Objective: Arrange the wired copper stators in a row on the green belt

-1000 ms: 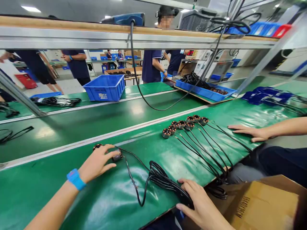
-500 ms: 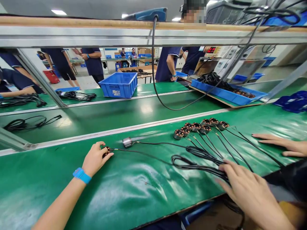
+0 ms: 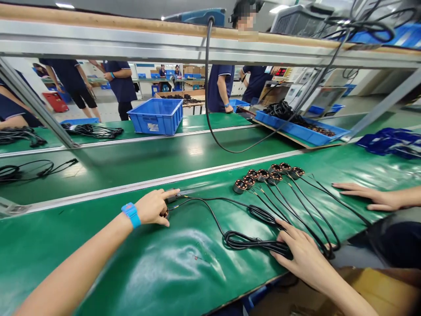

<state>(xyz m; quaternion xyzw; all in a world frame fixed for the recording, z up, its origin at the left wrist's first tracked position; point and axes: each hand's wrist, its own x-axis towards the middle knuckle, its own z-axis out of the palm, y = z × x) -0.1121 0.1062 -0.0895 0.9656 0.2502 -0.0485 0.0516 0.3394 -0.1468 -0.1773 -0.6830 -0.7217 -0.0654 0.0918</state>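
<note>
**Two hands rest by two motor stators and their cords**

By the front edge of the green bench top (image 3: 164, 274), the right hand (image 3: 301, 248) lies over black cables (image 3: 243, 240). Its thumb is on the near side and its fingers on the far side, but I cannot tell if they squeeze.

The cables lie in two coils, and their thin ends lead left to two motor stators (image 3: 171, 199), which sit close together near the far edge. The left hand (image 3: 153, 207), with a blue wristband (image 3: 131, 215), covers most of them. Its pointing finger stretches out and its thumb points down; how tight the grip is stays hidden.

The step in hand looks like lining up the two stators and their cords. The next move seems to call for both hands working together, gently, so the thin wires do not tug.

To the right, a bunch of ring stators (image 3: 263, 175) sits near the far edge, and a co-worker's hand (image 3: 378, 197) lies flat. Past the far edge are a blue bin (image 3: 166, 125) and a blue tray (image 3: 305, 135).
</note>
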